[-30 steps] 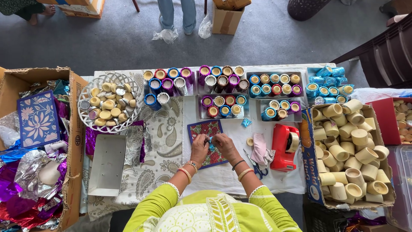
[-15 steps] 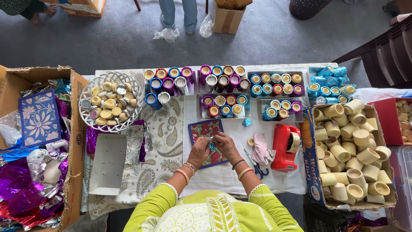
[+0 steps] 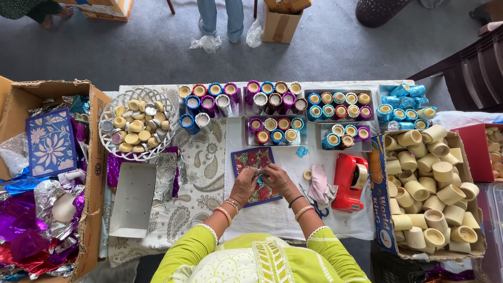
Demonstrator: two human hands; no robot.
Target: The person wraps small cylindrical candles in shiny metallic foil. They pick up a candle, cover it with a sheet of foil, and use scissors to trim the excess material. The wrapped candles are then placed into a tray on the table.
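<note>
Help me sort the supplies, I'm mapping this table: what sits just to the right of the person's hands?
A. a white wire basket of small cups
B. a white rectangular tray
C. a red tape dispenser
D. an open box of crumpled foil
C: the red tape dispenser stands right of the right hand, with a pink cloth between them.

**The table and its load**

We see a table (image 3: 335, 230) under a white cover, with a paisley cloth (image 3: 201, 183) on its left half. Far along it stand foil-wrapped cups (image 3: 209, 99) and trays of cups (image 3: 339, 106). At far left sits a white basket (image 3: 107, 112); near it lies a white tray (image 3: 132, 200). At centre lies a floral mat (image 3: 251, 160), to its right a red tape dispenser (image 3: 347, 183) and what may be pink cloth (image 3: 318, 183).
</note>
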